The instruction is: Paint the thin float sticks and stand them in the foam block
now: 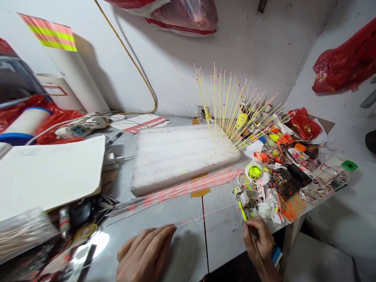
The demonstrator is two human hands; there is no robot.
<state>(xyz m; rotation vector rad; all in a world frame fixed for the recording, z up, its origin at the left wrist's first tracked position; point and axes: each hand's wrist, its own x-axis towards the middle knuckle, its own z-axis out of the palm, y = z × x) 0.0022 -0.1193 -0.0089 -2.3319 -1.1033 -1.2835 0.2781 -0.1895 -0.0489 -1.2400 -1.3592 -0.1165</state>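
Note:
My right hand, low on the right, is closed around a paintbrush whose tip is coated in bright yellow paint. Fingers together, my left hand grips a thin pinkish stick that points right, towards the brush tip; the tip and the stick's end look apart. Beyond the hands lies a row of pink-and-white banded sticks along the front of a white foam block. Many yellow-and-pink painted sticks stand fanned out in the block's right end.
Paint-smeared pots, including a yellow one, crowd the table's right side near a plastic bottle. An open notebook, a bag of sticks and a power strip lie left. A yellow cord runs down the wall.

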